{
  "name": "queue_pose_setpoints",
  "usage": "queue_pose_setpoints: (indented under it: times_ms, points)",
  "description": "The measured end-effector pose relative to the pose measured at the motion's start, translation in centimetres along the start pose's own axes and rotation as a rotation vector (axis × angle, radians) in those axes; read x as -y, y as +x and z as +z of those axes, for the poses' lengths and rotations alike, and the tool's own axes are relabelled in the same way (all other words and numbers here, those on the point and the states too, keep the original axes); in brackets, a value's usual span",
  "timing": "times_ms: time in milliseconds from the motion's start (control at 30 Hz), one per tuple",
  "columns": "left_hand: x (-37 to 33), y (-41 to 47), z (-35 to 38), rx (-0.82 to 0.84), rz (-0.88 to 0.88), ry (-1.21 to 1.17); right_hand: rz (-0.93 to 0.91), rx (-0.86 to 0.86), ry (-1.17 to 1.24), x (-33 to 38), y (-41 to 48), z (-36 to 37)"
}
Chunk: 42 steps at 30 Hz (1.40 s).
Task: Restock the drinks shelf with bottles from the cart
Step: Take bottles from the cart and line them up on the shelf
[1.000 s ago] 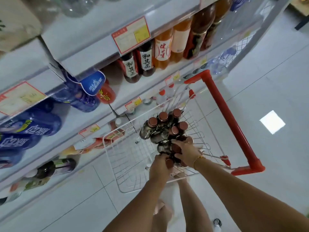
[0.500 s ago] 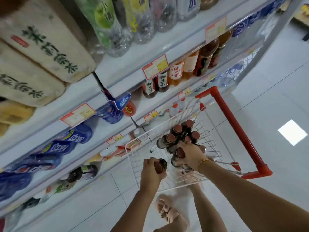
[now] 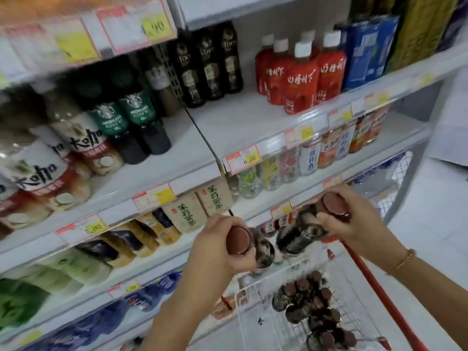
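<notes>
The left hand (image 3: 215,252) has its fingers curled around the neck of a dark bottle (image 3: 263,252), and the round, smooth brown cap faces the camera. The right hand (image 3: 354,224) grips a second dark bottle (image 3: 298,234), glossy and cylindrical, which is tilted with its base toward the shelves. Both are held in the air above the cart (image 3: 248,312), a white wire basket with a red tubular handle (image 3: 374,282). More brown-capped bottles (image 3: 311,307) stand packed inside it, blurred. The flat white shelf board (image 3: 243,122) carries paper price tags (image 3: 243,159). I cannot tell if the right hand holds one bottle or two. The labels are unreadable, and the lower part of the cart is cut off.
</notes>
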<state>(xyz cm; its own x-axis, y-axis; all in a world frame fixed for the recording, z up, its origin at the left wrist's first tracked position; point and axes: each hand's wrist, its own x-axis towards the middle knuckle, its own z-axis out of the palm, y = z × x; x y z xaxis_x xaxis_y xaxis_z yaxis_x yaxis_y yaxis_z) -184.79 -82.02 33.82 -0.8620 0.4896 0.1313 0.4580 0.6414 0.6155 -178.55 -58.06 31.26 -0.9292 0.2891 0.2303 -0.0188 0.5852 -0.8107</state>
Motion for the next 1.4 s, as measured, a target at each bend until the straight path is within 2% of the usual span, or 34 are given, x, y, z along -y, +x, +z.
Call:
queue_pose_setpoints:
  times_ms: [100, 167, 300, 367, 433, 600, 733, 900, 1033, 1200, 1400]
  points:
    - [-4.2, -0.4, -6.9, -0.269, 0.187, 0.02, -0.219, -0.207, 0.024, 6.1, 1.1, -3.9]
    - [-6.0, -0.8, -10.4, -0.424, 0.251, 0.036, -0.349, -0.342, 0.069, 9.1, 1.6, -5.9]
    - [-7.1, 0.5, -13.6, -0.662, 0.282, 0.141, -0.56, -0.471, 0.117, 11.8, 4.1, -6.6]
    - [-6.6, 2.4, -13.3, -0.711, 0.256, 0.162, -0.597, -0.517, 0.025, 12.4, 6.2, -5.4]
    - [-5.9, 4.5, -12.4, -0.715, 0.224, 0.118, -0.585, -0.532, -0.093, 12.8, 8.4, -3.8]
    - [-4.8, 8.7, -10.9, -0.699, 0.148, 0.068, -0.553, -0.326, -0.134, 13.2, 12.9, -1.4]
    - [-4.6, 11.4, -12.2, -0.697, 0.103, 0.011, -0.529, -0.299, -0.102, 14.9, 15.7, -1.8]
    - [-4.6, 14.1, -13.3, -0.724, 0.083, -0.285, -0.454, -0.256, -0.046, 15.8, 18.9, -1.4]
    - [-4.4, 16.2, -11.7, -0.608, 0.117, -0.426, -0.355, -0.243, 0.068, 14.4, 20.8, 0.9]
    - [-3.9, 19.4, -10.1, -0.552, 0.153, -0.448, -0.246, -0.138, 0.273, 13.0, 22.3, 3.2]
    - [-2.6, 22.0, -9.4, -0.493, 0.069, -0.448, -0.135, -0.1, 0.209, 9.8, 22.8, 4.0]
